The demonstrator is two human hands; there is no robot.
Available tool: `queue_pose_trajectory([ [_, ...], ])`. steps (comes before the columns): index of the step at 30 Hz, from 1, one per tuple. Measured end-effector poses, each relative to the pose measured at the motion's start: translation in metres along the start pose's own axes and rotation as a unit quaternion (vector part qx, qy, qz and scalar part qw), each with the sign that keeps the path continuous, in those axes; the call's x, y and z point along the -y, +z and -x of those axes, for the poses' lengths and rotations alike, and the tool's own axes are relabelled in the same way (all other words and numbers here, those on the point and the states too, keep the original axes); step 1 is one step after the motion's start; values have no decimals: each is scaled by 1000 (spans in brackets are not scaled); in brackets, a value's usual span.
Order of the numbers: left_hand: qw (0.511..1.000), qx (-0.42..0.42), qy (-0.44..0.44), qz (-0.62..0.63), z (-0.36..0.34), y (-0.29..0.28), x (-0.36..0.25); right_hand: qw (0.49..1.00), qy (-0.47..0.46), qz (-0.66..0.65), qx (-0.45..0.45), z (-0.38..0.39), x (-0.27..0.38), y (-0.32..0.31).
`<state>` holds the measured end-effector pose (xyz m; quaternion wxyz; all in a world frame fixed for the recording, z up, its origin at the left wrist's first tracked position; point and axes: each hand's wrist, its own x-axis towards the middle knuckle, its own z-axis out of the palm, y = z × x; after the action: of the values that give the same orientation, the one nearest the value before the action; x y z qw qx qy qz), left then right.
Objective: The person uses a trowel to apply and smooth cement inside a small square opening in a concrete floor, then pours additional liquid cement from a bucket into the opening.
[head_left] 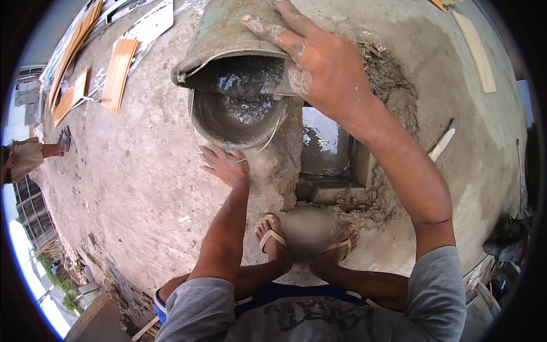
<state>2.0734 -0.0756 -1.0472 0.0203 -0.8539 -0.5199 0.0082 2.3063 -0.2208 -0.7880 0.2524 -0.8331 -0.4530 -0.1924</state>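
My right hand, smeared with grey mud, grips the side of a dirty greenish-grey bucket. That bucket is tipped toward me, its mouth over a second, lower bucket with a thin wire handle. Dark grey, shiny liquid shows inside both. Against the near side of the lower bucket, by its wire handle, lies my left hand with fingers spread. Whether its palm presses on the bucket or on the ground is hidden. To the right, a square pit holds grey water.
Rough mud and rubble edge the pit's right side. Orange-brown panels lie at the far left, where a person's leg shows. A pale plank and a mortar-stained tool rest on the right. My sandalled feet stand near the pit.
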Motion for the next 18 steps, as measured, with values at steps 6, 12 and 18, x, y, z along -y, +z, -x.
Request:
queue_pose_trajectory([
  [6, 1000, -16, 5, -10, 0, 7, 4, 996, -84, -11, 12, 16, 9, 15],
  [12, 1000, 3, 3, -27, 0, 4, 2, 984, -166, 52, -36, 27, 18, 28],
  [18, 1000, -9, 5, -25, -1, 6, 3, 970, -216, 57, -98, 41, 7, 41],
])
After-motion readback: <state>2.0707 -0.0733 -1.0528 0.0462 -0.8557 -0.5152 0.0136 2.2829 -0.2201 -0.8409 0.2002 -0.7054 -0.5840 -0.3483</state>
